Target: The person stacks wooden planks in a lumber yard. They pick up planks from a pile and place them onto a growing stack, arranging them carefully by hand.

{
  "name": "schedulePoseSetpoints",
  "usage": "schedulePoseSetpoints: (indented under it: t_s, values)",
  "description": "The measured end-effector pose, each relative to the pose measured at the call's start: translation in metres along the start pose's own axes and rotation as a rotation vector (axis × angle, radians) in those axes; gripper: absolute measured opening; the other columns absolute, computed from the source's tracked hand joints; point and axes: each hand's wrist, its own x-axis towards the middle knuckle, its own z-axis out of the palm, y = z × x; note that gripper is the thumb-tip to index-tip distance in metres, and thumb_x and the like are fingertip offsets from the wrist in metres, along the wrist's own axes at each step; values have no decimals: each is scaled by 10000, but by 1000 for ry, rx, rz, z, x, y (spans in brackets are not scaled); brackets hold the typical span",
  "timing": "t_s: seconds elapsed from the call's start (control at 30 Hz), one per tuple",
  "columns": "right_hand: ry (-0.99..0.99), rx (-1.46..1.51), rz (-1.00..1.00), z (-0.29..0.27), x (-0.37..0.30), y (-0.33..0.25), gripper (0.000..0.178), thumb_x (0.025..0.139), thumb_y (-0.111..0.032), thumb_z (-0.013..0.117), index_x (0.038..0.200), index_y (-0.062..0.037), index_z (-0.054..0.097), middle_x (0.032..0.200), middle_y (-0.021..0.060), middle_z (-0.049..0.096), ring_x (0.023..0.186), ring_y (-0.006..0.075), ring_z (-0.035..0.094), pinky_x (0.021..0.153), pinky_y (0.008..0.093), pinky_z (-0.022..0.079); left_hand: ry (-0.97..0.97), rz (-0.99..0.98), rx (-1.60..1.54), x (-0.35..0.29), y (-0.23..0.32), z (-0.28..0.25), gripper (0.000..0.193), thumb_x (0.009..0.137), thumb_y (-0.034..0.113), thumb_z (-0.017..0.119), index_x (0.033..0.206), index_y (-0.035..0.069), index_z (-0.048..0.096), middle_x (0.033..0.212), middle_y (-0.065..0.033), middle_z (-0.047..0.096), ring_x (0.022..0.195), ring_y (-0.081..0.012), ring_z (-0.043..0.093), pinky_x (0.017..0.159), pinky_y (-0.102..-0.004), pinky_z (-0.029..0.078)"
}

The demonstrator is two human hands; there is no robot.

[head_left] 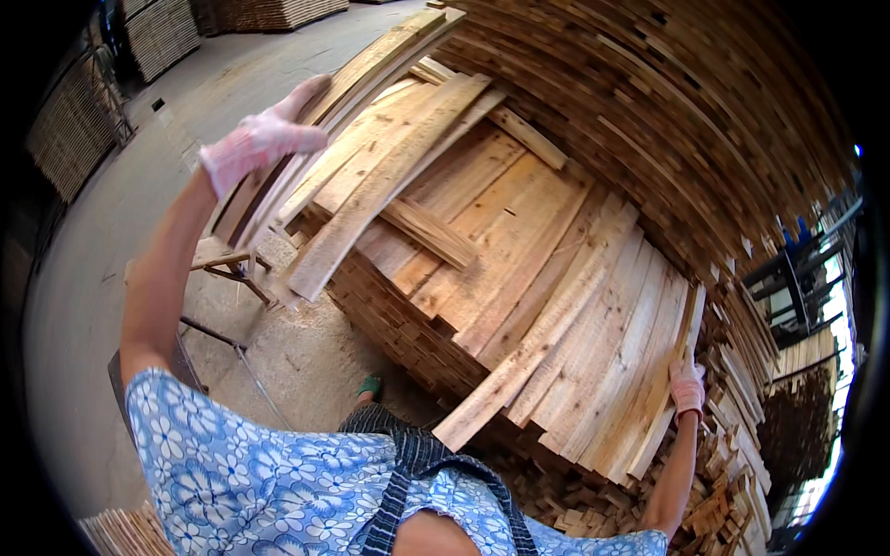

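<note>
My left hand [264, 144], in a white and pink work glove, is raised at the far left. Its thumb and fingers are spread against the outer side of several upright-edged boards [371, 69]. Far to the right, my right hand [686, 385], gloved in pink, is closed around the edge of a narrow board [692, 324]; its fingertips are partly hidden. Between my hands lies a layer of rough pale planks [519, 232] on a stack. A loose plank [394, 185] lies aslant on the left, and another plank [538, 329] overhangs the near edge.
A tall lumber stack [649, 111] rises behind the planks. Short wood offcuts [593, 514] are piled at the lower right. A wooden stand [232, 259] is on the concrete floor [120, 250] at left. More timber stacks [159, 37] stand far back.
</note>
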Motion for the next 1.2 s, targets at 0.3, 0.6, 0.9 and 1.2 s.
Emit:
schedulePoseSetpoints:
  t_s: [0.3,0.6,0.9,1.2]
  values:
    - [64,279,-55,-71,-28,-307,696,939,-348,672,1573,-243,405,1385,272,513,1192,456,582,1001,520,509,-280,-129,388,119,-77,-1,1020,760,218,657,1667,266,192,1490,-209,545,1220,-308,631,1026,-372,521]
    - [233,607,-96,-127,-55,-360,669,913,-255,680,1546,-205,470,1160,220,527,955,374,642,892,486,545,-339,-43,278,122,-83,-5,986,776,239,699,1652,200,248,1363,-219,606,1073,-281,647,881,-350,526]
    - [65,592,-160,-196,15,-598,762,916,-496,614,1586,-234,364,1427,260,482,1289,393,550,1040,506,490,-315,21,69,118,-84,-5,1023,750,174,721,1652,170,237,1529,-224,510,1338,-301,563,1106,-352,466]
    - [-45,580,-281,-175,60,-602,835,822,-382,687,1569,-184,373,1427,305,528,1276,441,591,1061,473,487,-238,42,375,151,-93,-28,936,803,154,650,1646,288,267,1433,-185,598,856,-203,704,657,-297,587]
